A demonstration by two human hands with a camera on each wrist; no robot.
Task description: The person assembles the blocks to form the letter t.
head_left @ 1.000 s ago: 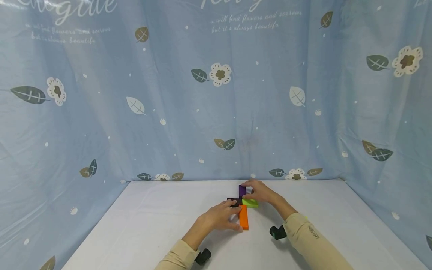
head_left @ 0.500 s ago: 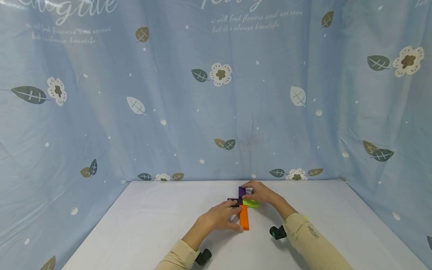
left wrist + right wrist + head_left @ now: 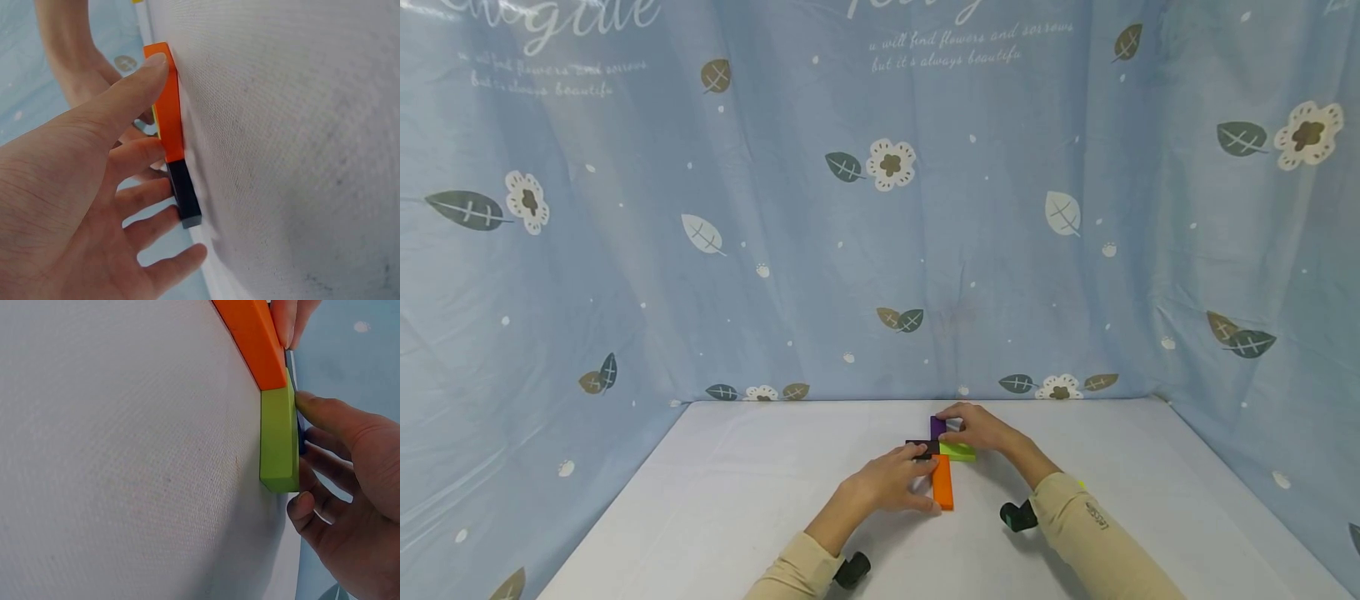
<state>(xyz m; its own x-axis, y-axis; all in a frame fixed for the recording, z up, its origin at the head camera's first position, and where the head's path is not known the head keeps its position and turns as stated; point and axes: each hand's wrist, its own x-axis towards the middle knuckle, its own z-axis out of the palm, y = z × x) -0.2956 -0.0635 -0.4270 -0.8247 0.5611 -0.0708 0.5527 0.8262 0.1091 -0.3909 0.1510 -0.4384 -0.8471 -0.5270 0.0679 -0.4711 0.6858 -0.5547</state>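
Note:
Four-way around a shared centre, rectangular blocks lie flat on the white table: purple block (image 3: 937,427) at the back, black block (image 3: 913,443) left, lime-green block (image 3: 957,452) right, orange block (image 3: 943,483) in front. My left hand (image 3: 883,485) holds the orange block (image 3: 170,119) lengthwise between thumb and index finger; other fingers lie by the black block (image 3: 184,194). With thumb and index finger, my right hand (image 3: 979,426) grips the purple block by its ends. In the right wrist view the green block (image 3: 278,440) touches the orange block (image 3: 253,344); the purple one is mostly hidden.
A blue curtain (image 3: 805,250) printed with leaves and flowers rises along the back and sides of the white table (image 3: 737,483). A small bright yellow spot (image 3: 1081,484) shows beside the right sleeve. Dark wrist cameras hang under both forearms.
The purple block has slid slightly nearer to the other blocks, with the right hand holding it. The left hand, orange, black and green blocks look nearly unchanged.

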